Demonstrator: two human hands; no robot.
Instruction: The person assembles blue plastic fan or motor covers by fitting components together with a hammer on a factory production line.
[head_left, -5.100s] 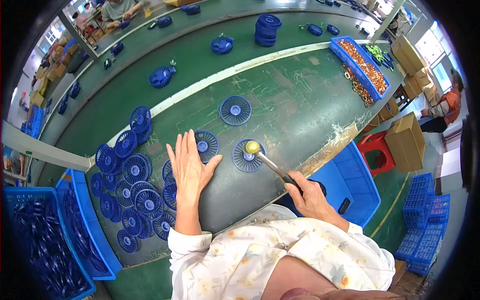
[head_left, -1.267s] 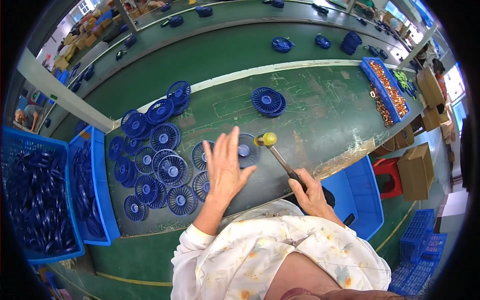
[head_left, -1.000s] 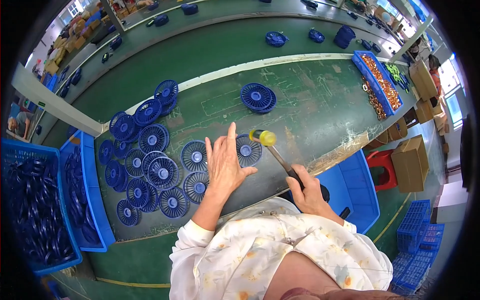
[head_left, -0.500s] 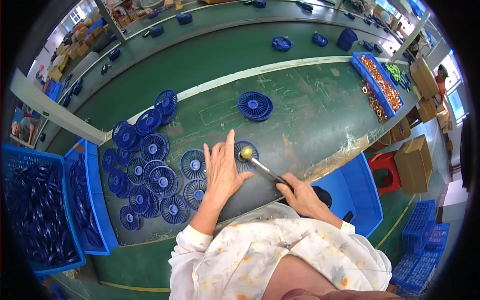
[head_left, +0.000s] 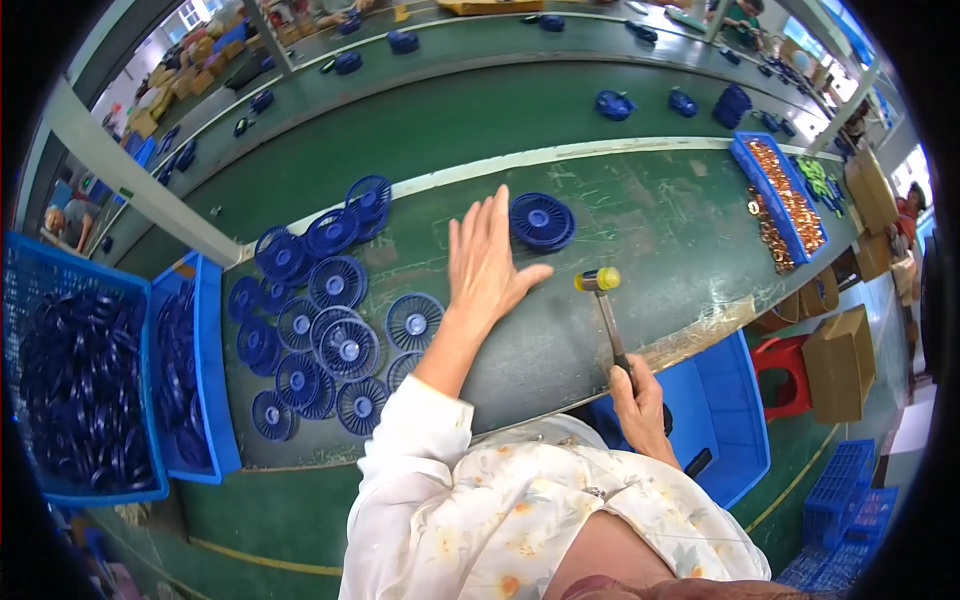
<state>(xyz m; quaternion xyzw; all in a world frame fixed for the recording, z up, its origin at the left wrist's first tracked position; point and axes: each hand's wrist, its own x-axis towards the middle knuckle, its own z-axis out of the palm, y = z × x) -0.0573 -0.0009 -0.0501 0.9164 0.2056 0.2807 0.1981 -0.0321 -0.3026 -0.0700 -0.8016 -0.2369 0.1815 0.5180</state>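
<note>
My right hand [head_left: 640, 405] is wrapped round the dark grip of a mallet [head_left: 609, 322] with a metal shaft and yellow faces. The mallet's head stands over the table to the right of a small stack of round blue fan grilles [head_left: 542, 220]. My left hand [head_left: 484, 262] is open with fingers spread, just left of that stack. Whether its fingertips touch the stack I cannot tell. Left of my left forearm, many more blue grilles [head_left: 348, 346] lie singly and overlapping, and one grille [head_left: 414, 321] is close to the forearm.
A blue bin of copper-coloured rings [head_left: 742, 160] stands at the table's far right, with loose rings beside it. Blue crates [head_left: 158, 420] of dark blue parts stand at the left. Beyond the table's pale rail, a green conveyor [head_left: 480, 115] carries blue items. A blue tub [head_left: 735, 405] is below the near edge.
My left hand has moved up toward the small stack, and the mallet has lifted and swung right. The grille that was under the mallet is gone from that spot. The view has shifted.
</note>
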